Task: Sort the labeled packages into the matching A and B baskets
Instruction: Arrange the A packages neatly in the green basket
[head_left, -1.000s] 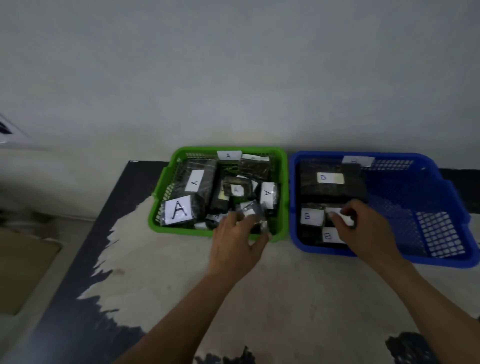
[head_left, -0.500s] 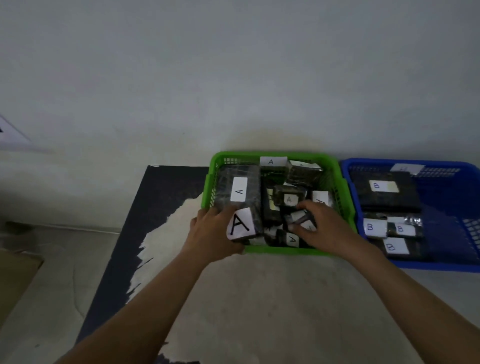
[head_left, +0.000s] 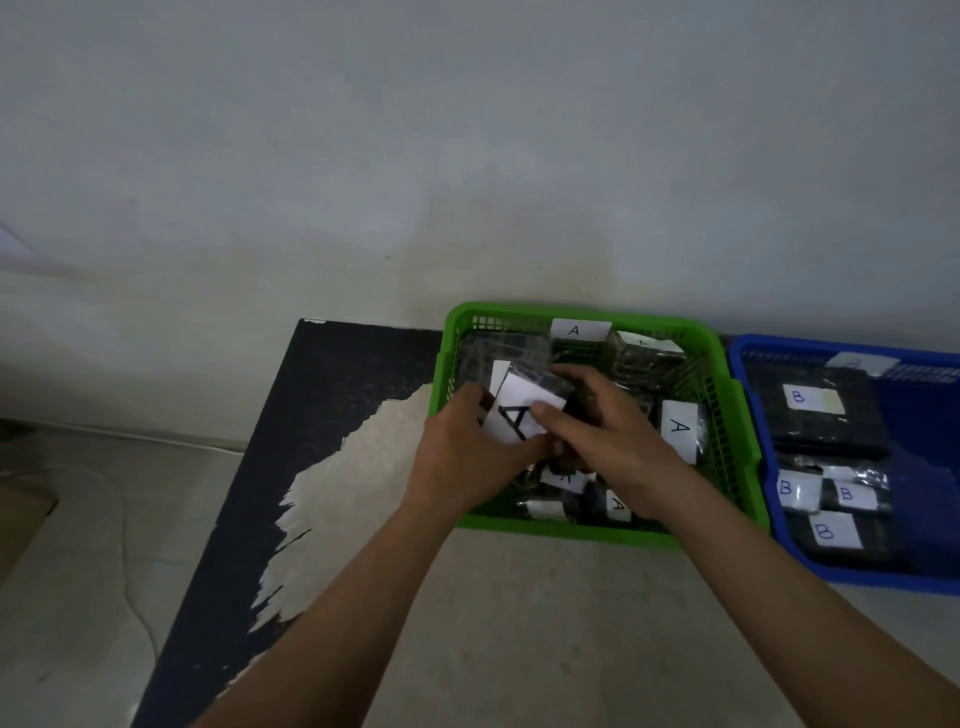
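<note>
A green basket (head_left: 582, 532) tagged A holds several dark wrapped packages with white A labels. Over its left half, my left hand (head_left: 462, 457) and my right hand (head_left: 608, 436) both grip one package with a big A label (head_left: 522, 410), lifted and tilted above the others. To the right stands a blue basket (head_left: 852, 571) with several dark packages labelled B (head_left: 810, 410).
Both baskets sit at the back of a worn table (head_left: 519, 623), against a pale wall. The table's dark left edge (head_left: 249, 493) drops to a light floor, where a brown board (head_left: 21, 525) lies at the far left.
My right hand left the blue basket and came over the green one. Both hands closed on the big A package and raised it. The view shifted left.
</note>
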